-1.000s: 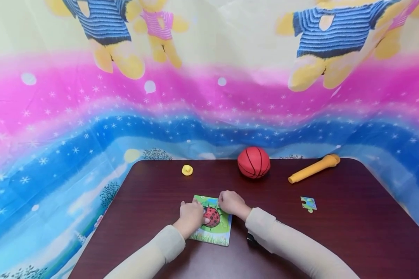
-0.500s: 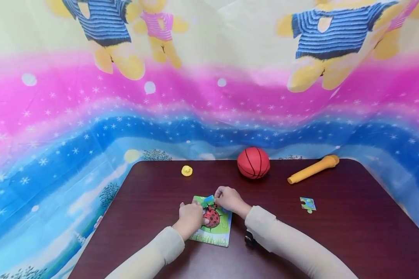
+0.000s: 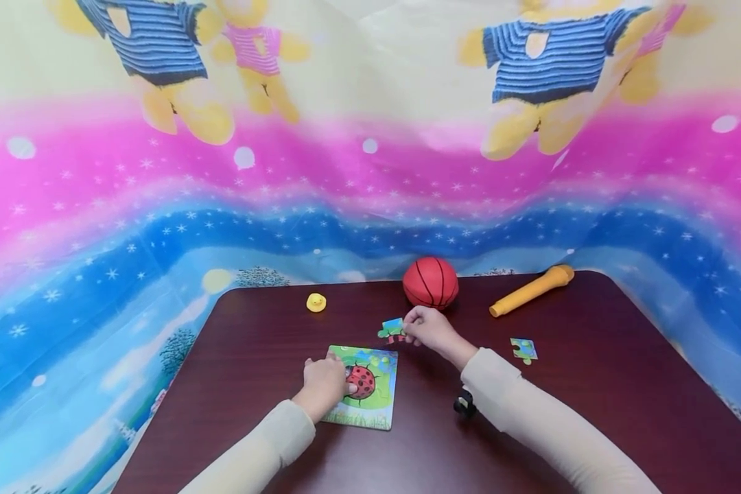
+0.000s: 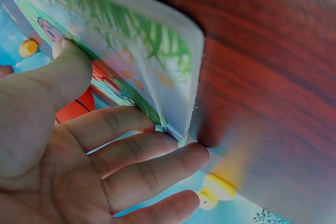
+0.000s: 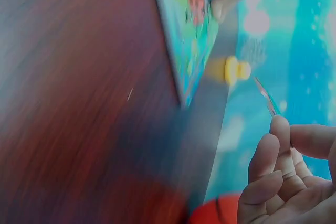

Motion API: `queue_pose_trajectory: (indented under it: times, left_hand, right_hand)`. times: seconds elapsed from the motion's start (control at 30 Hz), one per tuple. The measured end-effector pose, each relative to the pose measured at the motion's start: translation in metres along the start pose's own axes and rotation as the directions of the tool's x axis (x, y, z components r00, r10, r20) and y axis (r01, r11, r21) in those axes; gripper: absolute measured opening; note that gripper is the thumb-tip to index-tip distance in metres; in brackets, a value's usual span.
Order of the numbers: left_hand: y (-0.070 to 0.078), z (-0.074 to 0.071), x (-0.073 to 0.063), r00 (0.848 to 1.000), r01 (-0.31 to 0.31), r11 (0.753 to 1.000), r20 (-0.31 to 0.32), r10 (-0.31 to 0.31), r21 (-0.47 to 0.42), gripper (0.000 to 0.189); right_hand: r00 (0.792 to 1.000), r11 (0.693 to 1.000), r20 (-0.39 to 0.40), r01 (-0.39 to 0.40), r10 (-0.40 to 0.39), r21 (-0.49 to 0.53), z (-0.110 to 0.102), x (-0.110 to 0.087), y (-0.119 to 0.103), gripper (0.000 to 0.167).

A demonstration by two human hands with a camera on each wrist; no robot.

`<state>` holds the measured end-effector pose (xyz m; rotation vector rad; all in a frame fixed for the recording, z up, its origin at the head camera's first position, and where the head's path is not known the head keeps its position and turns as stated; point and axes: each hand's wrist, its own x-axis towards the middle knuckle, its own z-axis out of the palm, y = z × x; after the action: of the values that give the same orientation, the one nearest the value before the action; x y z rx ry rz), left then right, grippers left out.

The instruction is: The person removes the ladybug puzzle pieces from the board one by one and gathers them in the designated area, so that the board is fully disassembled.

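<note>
The ladybug jigsaw puzzle [image 3: 375, 406] lies flat on the table, square and mostly green with a pale grass edge. My left hand [image 3: 323, 385] holds its left side, the thumb on top near the ladybug and the fingers along the edge, as the left wrist view shows. Beyond the puzzle's upper right corner, my right hand [image 3: 433, 331] pinches a blue, green and red puzzle piece [image 3: 392, 326] between thumb and fingertips. In the right wrist view that piece [image 5: 268, 98] appears nearly edge-on. Another loose puzzle piece [image 3: 523, 350] rests on the table to the right.
Along the back of the brown table [image 3: 457, 439] are a small yellow duck [image 3: 316, 302], a red ball [image 3: 431, 283] with black lines and a yellow toy microphone [image 3: 531, 291]. A printed cloth [image 3: 333, 178] hangs behind them.
My right hand has lifted the puzzle piece off the top of the ladybug puzzle and carried it up and to the right. The left hand stays on the puzzle; the head view has shifted slightly.
</note>
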<state>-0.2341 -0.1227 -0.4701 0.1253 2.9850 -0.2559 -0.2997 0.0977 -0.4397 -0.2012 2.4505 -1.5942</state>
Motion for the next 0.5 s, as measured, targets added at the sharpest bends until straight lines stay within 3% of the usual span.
queue_pose_trajectory:
  times: [0.3,0.37,0.5]
  left_hand:
    - [-0.002,-0.004,-0.003,1.0,0.017,0.998,-0.019,-0.019,-0.059,0.077]
    - [-0.001,-0.004,-0.004,1.0,0.021,0.998,-0.016,-0.022,-0.062,0.076]
    - [0.002,-0.002,-0.007,0.999,0.025,0.997,-0.018,-0.026,-0.071,0.075]
  right_hand:
    - [0.987,0.99,-0.117,-0.115,0.105,-0.082,-0.047,-0.004,0.035,0.009]
    - [0.981,0.98,-0.136,-0.156,0.139,-0.125,-0.054,-0.007,0.043,0.008]
    - [0.977,0.944,-0.168,-0.177,0.133,-0.28,-0.065,-0.013,0.055,0.006]
